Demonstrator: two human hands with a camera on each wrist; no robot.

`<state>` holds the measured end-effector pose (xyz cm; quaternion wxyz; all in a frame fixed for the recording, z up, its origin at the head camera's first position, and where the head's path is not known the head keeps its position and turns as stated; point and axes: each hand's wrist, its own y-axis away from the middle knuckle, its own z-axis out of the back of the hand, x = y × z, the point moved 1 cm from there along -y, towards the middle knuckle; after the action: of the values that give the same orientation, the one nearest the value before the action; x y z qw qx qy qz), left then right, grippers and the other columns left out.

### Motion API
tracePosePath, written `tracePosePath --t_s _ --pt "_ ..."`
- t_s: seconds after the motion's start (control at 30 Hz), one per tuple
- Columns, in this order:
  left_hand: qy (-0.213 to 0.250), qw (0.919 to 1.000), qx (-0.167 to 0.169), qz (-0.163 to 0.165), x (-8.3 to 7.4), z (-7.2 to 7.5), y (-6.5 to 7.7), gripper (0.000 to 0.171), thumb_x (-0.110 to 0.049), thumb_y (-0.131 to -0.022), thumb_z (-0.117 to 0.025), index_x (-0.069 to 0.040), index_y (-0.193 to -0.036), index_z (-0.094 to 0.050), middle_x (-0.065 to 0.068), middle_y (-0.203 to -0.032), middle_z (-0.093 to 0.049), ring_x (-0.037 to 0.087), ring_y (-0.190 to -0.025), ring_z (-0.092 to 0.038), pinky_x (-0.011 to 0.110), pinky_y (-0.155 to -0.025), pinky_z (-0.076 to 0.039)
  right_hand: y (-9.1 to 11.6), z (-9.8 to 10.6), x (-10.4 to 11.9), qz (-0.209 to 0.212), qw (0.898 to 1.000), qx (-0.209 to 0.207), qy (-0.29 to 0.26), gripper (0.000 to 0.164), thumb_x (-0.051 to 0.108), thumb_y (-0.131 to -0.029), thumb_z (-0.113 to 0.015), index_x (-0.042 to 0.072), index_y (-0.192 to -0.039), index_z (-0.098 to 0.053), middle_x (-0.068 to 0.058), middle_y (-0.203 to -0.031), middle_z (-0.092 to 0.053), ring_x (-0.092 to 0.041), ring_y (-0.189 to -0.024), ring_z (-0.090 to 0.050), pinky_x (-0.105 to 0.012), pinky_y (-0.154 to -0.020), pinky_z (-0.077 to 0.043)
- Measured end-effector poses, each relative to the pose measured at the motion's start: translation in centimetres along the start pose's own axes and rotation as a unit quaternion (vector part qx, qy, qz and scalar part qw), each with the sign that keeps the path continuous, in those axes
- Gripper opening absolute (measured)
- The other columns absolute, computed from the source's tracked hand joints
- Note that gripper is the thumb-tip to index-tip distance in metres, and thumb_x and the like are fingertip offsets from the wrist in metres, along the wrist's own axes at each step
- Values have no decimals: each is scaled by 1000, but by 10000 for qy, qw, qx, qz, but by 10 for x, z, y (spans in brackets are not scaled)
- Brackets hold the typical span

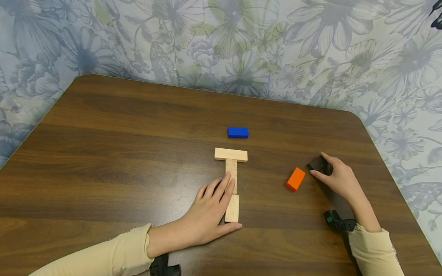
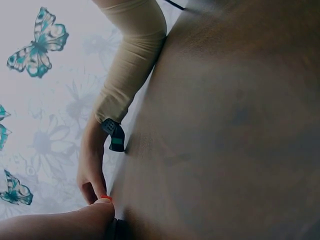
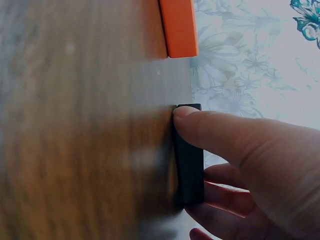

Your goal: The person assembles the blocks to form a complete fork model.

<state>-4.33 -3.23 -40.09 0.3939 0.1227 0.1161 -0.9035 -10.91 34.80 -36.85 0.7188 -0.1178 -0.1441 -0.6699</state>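
My left hand [image 1: 203, 218] lies with fairly straight fingers over a line of plain wooden blocks. Its fingertips touch the middle block [image 1: 231, 166], and the thumb lies along the near end of the lower block [image 1: 233, 209]. A third wooden block [image 1: 230, 155] sits crosswise at the far end, making a T. On the right, my right hand [image 1: 342, 180] pinches a black block [image 1: 315, 163] between thumb and fingers. The right wrist view shows the thumb on one end of that black block [image 3: 190, 170], fingers at the other. Just left of it is an orange block [image 1: 295, 179].
A blue block [image 1: 238, 132] lies beyond the T on the brown wooden table [image 1: 121, 161]. Floral wallpaper [image 1: 241, 50] stands behind the table's far edge. Each wrist wears a black device, such as the right one [image 1: 338, 221].
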Motion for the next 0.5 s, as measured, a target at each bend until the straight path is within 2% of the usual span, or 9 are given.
tracePosePath --t_s 0.5 --pt "-13 10000 43 43 -2 3 -2 98 -65 -85 -48 -1 -149 -11 15 -154 -3 31 -135 -18 50 -103 -21 -3 5 0 154 9993 -123 -328 74 33 -86 -69 -7 -139 -37 -35 -132 -38 -52 -115 -39 -63 -87 -33"
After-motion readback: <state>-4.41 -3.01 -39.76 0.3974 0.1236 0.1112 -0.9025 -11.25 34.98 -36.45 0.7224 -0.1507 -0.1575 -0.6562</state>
